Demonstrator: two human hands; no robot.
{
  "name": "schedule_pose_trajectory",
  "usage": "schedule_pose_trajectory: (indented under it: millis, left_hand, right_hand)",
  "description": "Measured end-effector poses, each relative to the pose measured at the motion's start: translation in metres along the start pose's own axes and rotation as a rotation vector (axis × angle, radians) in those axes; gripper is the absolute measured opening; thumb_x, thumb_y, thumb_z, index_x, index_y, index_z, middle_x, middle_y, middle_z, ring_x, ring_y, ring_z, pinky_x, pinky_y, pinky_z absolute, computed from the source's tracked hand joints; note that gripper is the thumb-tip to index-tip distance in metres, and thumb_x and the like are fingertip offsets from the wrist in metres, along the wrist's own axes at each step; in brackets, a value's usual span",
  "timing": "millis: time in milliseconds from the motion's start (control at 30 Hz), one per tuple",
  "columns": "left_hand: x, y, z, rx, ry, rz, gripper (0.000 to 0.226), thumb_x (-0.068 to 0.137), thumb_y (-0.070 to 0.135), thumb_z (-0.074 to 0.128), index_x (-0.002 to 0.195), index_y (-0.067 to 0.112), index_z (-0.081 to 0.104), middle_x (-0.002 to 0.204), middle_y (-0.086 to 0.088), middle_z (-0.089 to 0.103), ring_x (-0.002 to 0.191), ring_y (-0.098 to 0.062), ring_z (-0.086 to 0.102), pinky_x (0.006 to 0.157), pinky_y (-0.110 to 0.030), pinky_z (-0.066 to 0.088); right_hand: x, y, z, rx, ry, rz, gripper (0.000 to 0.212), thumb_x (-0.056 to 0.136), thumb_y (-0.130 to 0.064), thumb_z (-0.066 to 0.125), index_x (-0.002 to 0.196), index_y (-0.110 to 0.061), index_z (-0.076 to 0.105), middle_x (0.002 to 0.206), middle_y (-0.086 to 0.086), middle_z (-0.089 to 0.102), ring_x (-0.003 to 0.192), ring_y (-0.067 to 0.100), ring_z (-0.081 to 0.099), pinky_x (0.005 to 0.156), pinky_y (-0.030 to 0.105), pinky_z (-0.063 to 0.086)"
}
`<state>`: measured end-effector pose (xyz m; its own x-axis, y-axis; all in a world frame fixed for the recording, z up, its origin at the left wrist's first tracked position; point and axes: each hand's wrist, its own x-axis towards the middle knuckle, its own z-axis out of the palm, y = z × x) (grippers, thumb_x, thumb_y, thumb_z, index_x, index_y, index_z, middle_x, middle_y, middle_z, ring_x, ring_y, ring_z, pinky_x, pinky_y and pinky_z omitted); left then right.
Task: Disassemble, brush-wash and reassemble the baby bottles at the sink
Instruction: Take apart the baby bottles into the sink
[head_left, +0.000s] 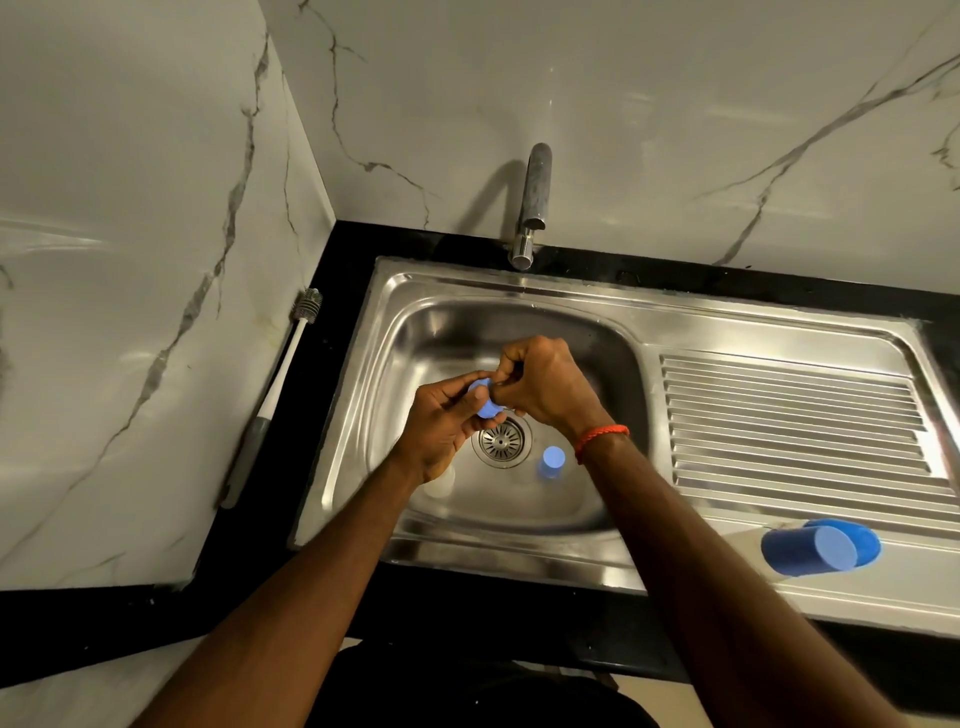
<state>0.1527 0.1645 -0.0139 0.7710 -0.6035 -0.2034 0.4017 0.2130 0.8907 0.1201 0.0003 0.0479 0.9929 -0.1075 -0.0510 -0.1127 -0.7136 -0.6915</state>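
Over the sink basin (597, 364), my left hand (441, 426) grips a small blue bottle collar ring (485, 400). My right hand (545, 387) pinches something at the ring's top edge; what lies between its fingers is hidden. A clear bottle with a blue cap (551, 464) stands in the basin right of the drain (502, 439). Another clear bottle body (441, 480) shows partly under my left wrist. A bottle brush (280, 384) with a white and grey handle leans against the left wall on the black counter.
A chrome tap (531, 202) rises behind the basin; no water is seen running. Two blue caps (818, 545) lie at the front of the ribbed draining board (789, 415). Marble walls close in the left and back. Black counter (291, 613) surrounds the sink.
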Motion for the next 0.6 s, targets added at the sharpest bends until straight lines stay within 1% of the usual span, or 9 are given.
schedule_pose_trajectory:
  millis: [133, 233, 300, 333, 400, 467, 533, 600]
  left_hand:
    - [0.007, 0.005, 0.003, 0.013, -0.032, -0.013, 0.041, 0.09, 0.02, 0.06, 0.126, 0.002, 0.061, 0.114, -0.018, 0.07, 0.099, -0.034, 0.068, 0.086, -0.038, 0.06]
    - [0.008, 0.003, 0.004, 0.026, -0.057, -0.029, 0.045, 0.09, 0.02, 0.059, 0.13, 0.0, 0.059, 0.115, -0.02, 0.068, 0.097, -0.033, 0.067, 0.081, -0.033, 0.059]
    - [0.008, 0.0, 0.003, 0.017, -0.058, -0.023, 0.045, 0.09, 0.02, 0.059, 0.131, -0.001, 0.058, 0.116, -0.019, 0.069, 0.099, -0.034, 0.066, 0.082, -0.033, 0.059]
    - [0.009, 0.0, 0.005, 0.014, -0.049, -0.017, 0.045, 0.09, 0.021, 0.06, 0.13, 0.0, 0.059, 0.115, -0.017, 0.069, 0.101, -0.034, 0.066, 0.083, -0.034, 0.059]
    - [0.01, 0.001, 0.011, -0.001, -0.035, 0.013, 0.046, 0.089, 0.028, 0.064, 0.126, 0.003, 0.061, 0.111, -0.013, 0.071, 0.099, -0.031, 0.066, 0.083, -0.034, 0.059]
    - [0.011, 0.005, 0.02, -0.039, -0.034, 0.053, 0.054, 0.083, 0.039, 0.073, 0.123, 0.004, 0.063, 0.107, -0.012, 0.072, 0.093, -0.027, 0.068, 0.079, -0.031, 0.058]
    - [0.013, 0.01, 0.027, -0.045, -0.03, 0.065, 0.063, 0.076, 0.045, 0.08, 0.121, 0.004, 0.065, 0.106, -0.014, 0.072, 0.09, -0.026, 0.069, 0.075, -0.029, 0.057]
    - [0.014, 0.014, 0.029, -0.023, -0.016, 0.059, 0.069, 0.07, 0.049, 0.085, 0.12, 0.005, 0.065, 0.105, -0.015, 0.073, 0.09, -0.027, 0.07, 0.073, -0.028, 0.057]
  right_hand:
    - [-0.002, 0.004, -0.003, 0.0, 0.055, 0.016, 0.019, 0.08, -0.002, 0.078, 0.073, -0.009, 0.061, 0.069, 0.0, 0.064, 0.061, 0.011, 0.063, 0.06, 0.012, 0.053]
    - [-0.001, 0.004, -0.006, -0.058, 0.049, 0.017, 0.021, 0.077, -0.002, 0.08, 0.072, -0.009, 0.06, 0.064, -0.003, 0.06, 0.058, 0.013, 0.063, 0.061, 0.021, 0.056]
    - [0.0, 0.003, -0.006, -0.119, 0.032, 0.007, 0.02, 0.078, -0.005, 0.08, 0.072, -0.009, 0.061, 0.063, -0.003, 0.059, 0.058, 0.014, 0.062, 0.063, 0.027, 0.058]
    - [0.0, 0.003, -0.006, -0.142, 0.031, 0.006, 0.018, 0.08, -0.008, 0.079, 0.075, -0.008, 0.062, 0.065, 0.0, 0.061, 0.06, 0.015, 0.063, 0.065, 0.029, 0.059]
    - [0.0, 0.0, -0.007, -0.188, 0.055, 0.013, 0.013, 0.087, -0.013, 0.075, 0.081, -0.006, 0.065, 0.074, 0.007, 0.067, 0.065, 0.019, 0.066, 0.069, 0.029, 0.059]
    - [-0.002, -0.002, -0.011, -0.239, 0.103, 0.002, 0.01, 0.091, -0.015, 0.07, 0.087, -0.007, 0.068, 0.079, 0.009, 0.069, 0.07, 0.019, 0.067, 0.072, 0.028, 0.058]
    - [-0.004, 0.0, -0.02, -0.215, 0.136, -0.009, 0.007, 0.09, -0.014, 0.071, 0.09, -0.007, 0.071, 0.081, 0.008, 0.07, 0.07, 0.017, 0.067, 0.073, 0.028, 0.059]
    - [-0.008, 0.004, -0.03, -0.146, 0.111, -0.023, 0.007, 0.089, -0.013, 0.074, 0.092, -0.007, 0.074, 0.084, 0.007, 0.072, 0.071, 0.014, 0.067, 0.074, 0.026, 0.059]
